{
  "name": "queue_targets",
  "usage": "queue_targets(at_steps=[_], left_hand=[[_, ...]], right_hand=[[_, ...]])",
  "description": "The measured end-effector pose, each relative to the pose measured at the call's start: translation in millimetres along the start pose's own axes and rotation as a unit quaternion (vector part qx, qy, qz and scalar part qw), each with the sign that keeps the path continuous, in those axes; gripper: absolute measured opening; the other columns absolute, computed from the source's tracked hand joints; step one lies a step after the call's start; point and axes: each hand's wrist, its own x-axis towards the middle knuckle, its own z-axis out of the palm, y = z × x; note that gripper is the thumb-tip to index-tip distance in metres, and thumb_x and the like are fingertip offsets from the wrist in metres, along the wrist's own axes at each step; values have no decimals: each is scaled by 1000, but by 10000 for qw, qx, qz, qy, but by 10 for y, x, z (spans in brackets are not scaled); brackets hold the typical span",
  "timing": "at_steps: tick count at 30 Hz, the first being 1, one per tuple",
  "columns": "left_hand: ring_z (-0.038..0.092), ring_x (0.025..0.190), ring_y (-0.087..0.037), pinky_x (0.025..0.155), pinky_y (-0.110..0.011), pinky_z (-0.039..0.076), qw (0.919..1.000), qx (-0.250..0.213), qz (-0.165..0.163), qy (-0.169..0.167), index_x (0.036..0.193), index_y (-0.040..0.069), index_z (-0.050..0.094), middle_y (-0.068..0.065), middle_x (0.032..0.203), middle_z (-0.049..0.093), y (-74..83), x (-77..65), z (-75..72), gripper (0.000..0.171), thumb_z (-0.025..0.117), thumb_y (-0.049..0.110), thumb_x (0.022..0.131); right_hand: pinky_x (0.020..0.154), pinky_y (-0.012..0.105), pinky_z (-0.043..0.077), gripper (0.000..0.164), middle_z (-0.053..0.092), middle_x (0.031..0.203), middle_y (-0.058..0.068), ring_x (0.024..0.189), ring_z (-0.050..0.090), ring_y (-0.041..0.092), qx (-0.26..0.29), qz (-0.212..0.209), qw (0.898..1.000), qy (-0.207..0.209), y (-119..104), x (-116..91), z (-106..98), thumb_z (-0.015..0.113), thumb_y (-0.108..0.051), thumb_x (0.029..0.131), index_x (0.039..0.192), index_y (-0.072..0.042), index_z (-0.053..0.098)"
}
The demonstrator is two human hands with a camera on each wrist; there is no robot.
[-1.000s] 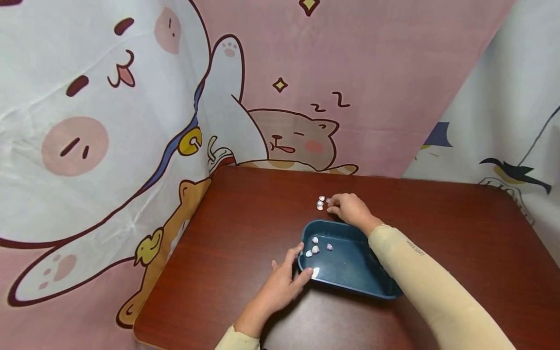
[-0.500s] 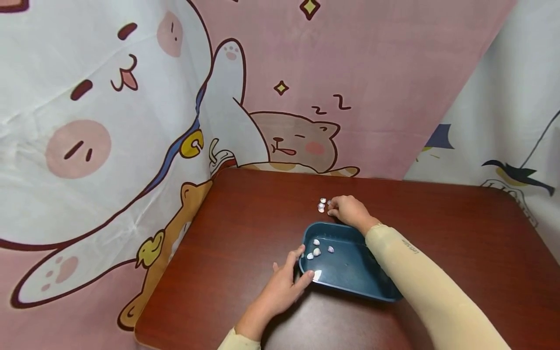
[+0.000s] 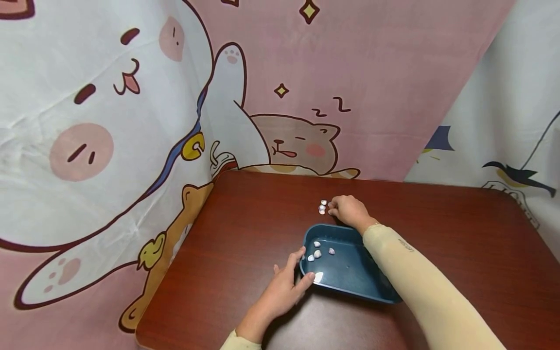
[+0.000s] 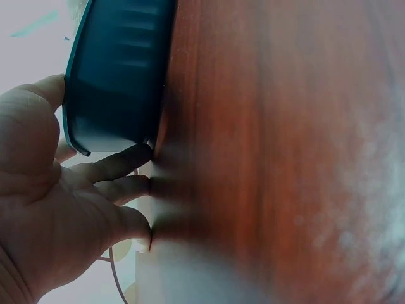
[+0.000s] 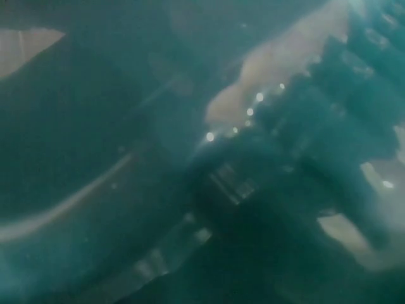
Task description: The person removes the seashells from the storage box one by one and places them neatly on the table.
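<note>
My left hand (image 3: pixel 284 287) holds the left corner of a dark blue plastic tray (image 3: pixel 350 289), thumb on the near rim and index finger on the left rim. In the left wrist view, the other fingers (image 4: pixel 123 187) reach down to the table beside the tray wall. Beyond the tray, my right hand (image 3: pixel 350 211) pinches a small pale seashell (image 3: pixel 330 204) at its fingertips, low over the table. Several white shells (image 3: pixel 322 207) lie in a short row just left of it. Inside the tray, toward its left end, are several whitish and purple shells (image 3: pixel 317 253).
The reddish-brown wooden table (image 3: pixel 227 233) has its far edge against a pink and white cartoon curtain (image 3: pixel 372 63). My right forearm (image 3: pixel 420 272) crosses over the tray's right end. The right wrist view shows blurred teal tray plastic (image 5: pixel 266 209) with reflections.
The right fingertips have closed in on the pale shell, which shows less between them now. The left hand stays on the tray. The whole head view has shifted slightly downward.
</note>
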Motion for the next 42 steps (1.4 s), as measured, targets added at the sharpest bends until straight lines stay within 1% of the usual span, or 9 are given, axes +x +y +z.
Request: queue_targets(at_steps=[3, 7, 16, 23, 29, 37, 42], left_hand=[[61, 142, -34, 123, -83, 12, 10000, -7, 21, -2, 165, 23, 34, 0, 167, 50, -4, -2, 9, 68, 59, 51, 108], [59, 145, -34, 123, -84, 12, 10000, 1, 41, 0, 164, 23, 34, 1, 168, 48, -13, 1, 15, 68, 58, 51, 108], [57, 147, -34, 123, -83, 12, 10000, 32, 42, -4, 164, 24, 33, 1, 169, 47, -29, 7, 21, 68, 59, 52, 108], [56, 148, -34, 123, -83, 13, 10000, 34, 22, -6, 165, 23, 33, 1, 169, 46, -41, 10, 27, 69, 59, 53, 107], [56, 147, -35, 123, -83, 13, 10000, 38, 8, -15, 165, 20, 33, 1, 170, 45, -41, 9, 17, 71, 58, 53, 108], [58, 146, -33, 124, -82, 13, 10000, 51, -39, -12, 165, 26, 32, 1, 169, 46, -41, 3, 20, 70, 57, 55, 108], [58, 146, -33, 123, -83, 13, 10000, 66, -8, 2, 165, 24, 33, 1, 169, 47, -33, 1, 26, 70, 57, 54, 108]], right_hand=[[93, 58, 61, 23, 80, 116, 13, 102, 75, 32, -56, 79, 10000, 9, 0, 10, 9, 76, -25, 101, 116, -8, 79], [96, 58, 61, 25, 80, 118, 13, 104, 74, 32, -77, 142, 9999, 8, 2, 22, 11, 75, -25, 101, 119, -8, 79], [95, 58, 61, 24, 80, 116, 13, 102, 74, 31, -136, 119, 9998, -10, 16, 56, 33, 75, -25, 101, 117, -8, 79], [91, 58, 61, 19, 80, 113, 12, 99, 74, 32, -175, 146, 9997, 117, -7, 65, 8, 75, -25, 101, 112, -9, 79], [91, 58, 61, 20, 79, 115, 13, 99, 73, 32, -281, 254, 9990, 222, 4, 90, 19, 73, -24, 103, 114, -8, 78], [92, 57, 61, 20, 79, 114, 14, 95, 71, 31, -175, 358, 9990, 183, -16, 66, 24, 73, -22, 103, 115, -7, 78], [93, 57, 61, 21, 79, 115, 15, 95, 71, 31, -153, 385, 9990, 145, -12, 46, 17, 73, -22, 103, 117, -7, 78]])
